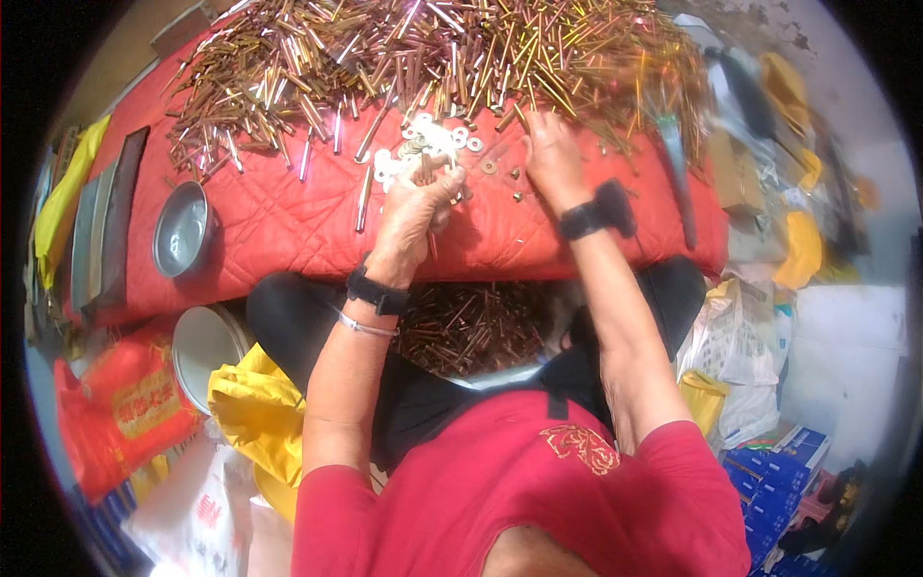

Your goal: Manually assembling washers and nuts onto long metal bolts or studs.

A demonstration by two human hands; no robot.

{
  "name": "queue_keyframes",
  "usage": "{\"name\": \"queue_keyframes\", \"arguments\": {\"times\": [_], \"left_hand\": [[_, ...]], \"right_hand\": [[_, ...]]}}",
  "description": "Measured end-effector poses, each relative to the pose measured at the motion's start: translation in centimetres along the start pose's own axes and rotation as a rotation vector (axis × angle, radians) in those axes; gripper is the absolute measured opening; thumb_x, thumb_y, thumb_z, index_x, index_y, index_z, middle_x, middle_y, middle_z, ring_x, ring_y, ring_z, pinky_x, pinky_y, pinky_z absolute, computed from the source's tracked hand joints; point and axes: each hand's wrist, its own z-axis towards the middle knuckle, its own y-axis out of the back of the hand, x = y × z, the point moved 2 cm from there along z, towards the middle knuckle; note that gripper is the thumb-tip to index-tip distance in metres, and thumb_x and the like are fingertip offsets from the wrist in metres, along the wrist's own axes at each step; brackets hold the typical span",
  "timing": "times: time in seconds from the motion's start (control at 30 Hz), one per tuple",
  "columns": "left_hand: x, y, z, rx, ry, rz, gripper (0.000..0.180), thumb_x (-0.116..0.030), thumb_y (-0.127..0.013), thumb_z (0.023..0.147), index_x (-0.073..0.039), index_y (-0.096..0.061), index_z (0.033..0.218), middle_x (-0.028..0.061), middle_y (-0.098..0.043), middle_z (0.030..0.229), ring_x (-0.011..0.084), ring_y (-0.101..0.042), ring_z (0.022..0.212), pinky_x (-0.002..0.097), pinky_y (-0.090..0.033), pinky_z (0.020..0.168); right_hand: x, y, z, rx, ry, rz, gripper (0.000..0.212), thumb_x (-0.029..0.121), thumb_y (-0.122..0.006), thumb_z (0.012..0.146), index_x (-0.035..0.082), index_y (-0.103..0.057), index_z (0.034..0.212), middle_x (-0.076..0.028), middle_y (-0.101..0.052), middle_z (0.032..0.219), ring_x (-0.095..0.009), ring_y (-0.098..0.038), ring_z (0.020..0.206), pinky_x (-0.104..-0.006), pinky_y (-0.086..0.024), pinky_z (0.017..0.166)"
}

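Note:
A wide heap of long gold-coloured metal bolts [385, 58] covers the far half of a red quilted cloth [288, 226]. My left hand [413, 212] is closed around a few thin bolts [424, 171], whose ends show between the fingers and below the fist. Just beyond it lies a small pile of pale flat washers [423, 135], partly hidden by that hand. My right hand [553, 159] reaches to the heap's near edge, fingers drawn together against the bolts; what they pinch is hidden. Between the hands lie a loose washer [489, 166] and small nuts [517, 196].
A grey metal bowl [183, 229] rests on the cloth at the left. More bolts [476, 332] fill a container between my legs. At the lower left are a round tub [207, 356] and a yellow bag [255, 404]. Blue boxes [774, 481] are stacked at the lower right.

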Motion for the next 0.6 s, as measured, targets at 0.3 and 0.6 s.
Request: {"name": "queue_keyframes", "arguments": {"times": [0.3,0.6], "left_hand": [[-0.1,1.0,0.0,-0.059,-0.018,-0.175,0.012,-0.010,-0.064,0.086,-0.004,-0.060,0.095,0.0021,-0.063,0.075,0.0018,-0.039,0.044,0.0159,-0.029,0.038],[-0.2,0.9,0.3,-0.078,-0.030,-0.313,0.012,-0.008,-0.060,0.085,-0.002,-0.060,0.095,0.0031,-0.064,0.076,0.0017,-0.038,0.043,0.0154,-0.028,0.038]], "right_hand": [[3.5,4.5,-1.7,0.261,0.024,0.358,0.014,0.014,-0.059,0.082,0.006,-0.065,0.093,-0.014,-0.058,0.080,-0.034,-0.060,0.080,-0.0425,-0.048,0.071],[4.8,3.8,-0.6,0.402,0.192,-0.023,0.012,0.011,-0.058,0.079,0.008,-0.068,0.084,-0.016,-0.063,0.081,-0.034,-0.063,0.079,-0.0451,-0.051,0.068]]}}
